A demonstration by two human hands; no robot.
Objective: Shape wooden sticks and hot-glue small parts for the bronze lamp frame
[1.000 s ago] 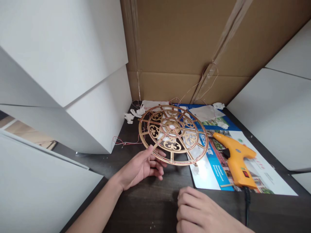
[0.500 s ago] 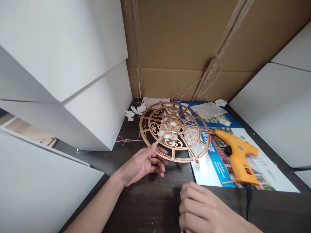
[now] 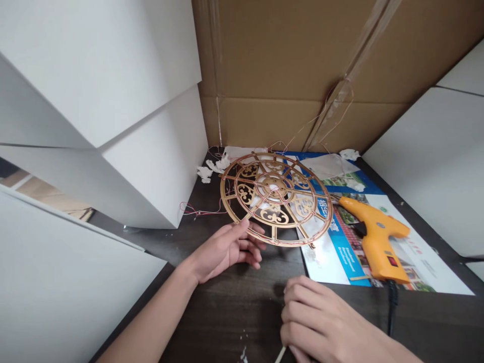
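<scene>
A round gold openwork wheel (image 3: 275, 229) with spokes, scroll ornaments and red wires along its rings is tilted above the dark table. My left hand (image 3: 227, 250) pinches its near-left rim, thumb on top and fingers beneath. Close to the table's front, my right hand (image 3: 321, 322) is closed around a thin pale stick (image 3: 280, 354); only a short end of it shows below the fingers. An orange glue gun (image 3: 381, 239) lies on a brochure (image 3: 333, 275) to the right of the wheel.
White boxes (image 3: 151, 166) stand at the left, and a white panel (image 3: 427, 166) at the right. Cardboard (image 3: 272, 60) forms the back. Crumpled white tissue (image 3: 204, 174) and loose wires (image 3: 196, 210) lie by the wheel. White crumbs (image 3: 244, 353) dot the dark table (image 3: 230, 312).
The view has shifted slightly, so everything sits a little further right and higher. More of the pale stick shows under my right hand. My left hand keeps its hold on the rim.
</scene>
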